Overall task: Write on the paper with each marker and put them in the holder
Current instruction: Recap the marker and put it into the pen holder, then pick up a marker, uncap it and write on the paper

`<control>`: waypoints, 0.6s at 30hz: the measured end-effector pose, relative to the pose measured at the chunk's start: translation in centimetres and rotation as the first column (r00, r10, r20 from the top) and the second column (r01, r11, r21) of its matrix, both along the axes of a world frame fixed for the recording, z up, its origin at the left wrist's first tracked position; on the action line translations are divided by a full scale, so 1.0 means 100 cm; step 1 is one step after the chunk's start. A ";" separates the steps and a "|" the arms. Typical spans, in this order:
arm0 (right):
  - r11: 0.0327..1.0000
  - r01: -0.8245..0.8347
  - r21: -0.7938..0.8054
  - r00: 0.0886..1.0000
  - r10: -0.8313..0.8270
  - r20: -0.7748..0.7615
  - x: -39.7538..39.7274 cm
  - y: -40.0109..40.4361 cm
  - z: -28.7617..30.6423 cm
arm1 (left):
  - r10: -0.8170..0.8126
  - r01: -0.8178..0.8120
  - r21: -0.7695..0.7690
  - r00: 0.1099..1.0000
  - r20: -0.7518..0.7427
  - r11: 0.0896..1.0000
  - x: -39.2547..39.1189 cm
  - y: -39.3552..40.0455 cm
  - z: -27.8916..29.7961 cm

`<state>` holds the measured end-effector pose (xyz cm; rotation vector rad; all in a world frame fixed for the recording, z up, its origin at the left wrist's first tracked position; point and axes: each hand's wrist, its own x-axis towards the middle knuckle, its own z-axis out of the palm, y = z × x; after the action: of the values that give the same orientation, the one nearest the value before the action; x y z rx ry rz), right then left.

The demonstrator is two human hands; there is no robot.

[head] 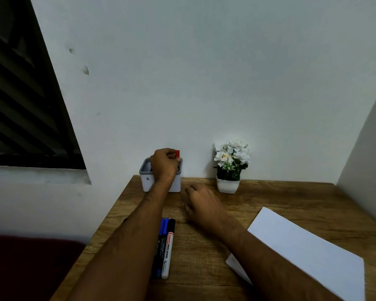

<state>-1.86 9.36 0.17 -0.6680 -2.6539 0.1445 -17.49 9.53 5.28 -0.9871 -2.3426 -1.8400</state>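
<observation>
Red marker [177, 153] upright in holder [147, 181]

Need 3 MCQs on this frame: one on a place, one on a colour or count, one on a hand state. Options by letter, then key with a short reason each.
1. Where is the holder?
A. at the table's far left edge by the wall
B. on the paper
C. right of the flower pot

2. What colour is the cap of the marker at the holder?
A. blue
B. red
C. black

3. What is the right hand doing?
A. gripping a marker
B. pressing the paper
C. holding nothing, over the table

Key: 1 A, it stands against the wall, left of the flower pot. 2 B, a red cap shows at the left hand. 3 C, its fingers are loosely curled with nothing in them, clear of the paper.
</observation>
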 end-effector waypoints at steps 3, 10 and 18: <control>1.000 0.008 -0.022 1.000 -0.008 0.002 0.002 0.001 -0.001 | 0.018 -0.018 0.005 1.000 0.019 1.000 -0.001 -0.004 -0.003; 0.999 0.013 -0.043 1.000 -0.014 -0.008 0.006 -0.007 -0.008 | 0.042 -0.042 0.003 0.997 -0.066 0.999 0.007 -0.025 -0.005; 0.999 0.017 -0.051 0.999 -0.019 -0.031 0.025 -0.019 -0.015 | -0.223 0.098 -0.657 0.969 -0.108 0.747 0.012 -0.059 -0.020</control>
<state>0.65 7.49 -1.31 -0.6997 -2.6210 0.2160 -16.31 3.63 3.31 -1.3696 -2.8997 -0.8667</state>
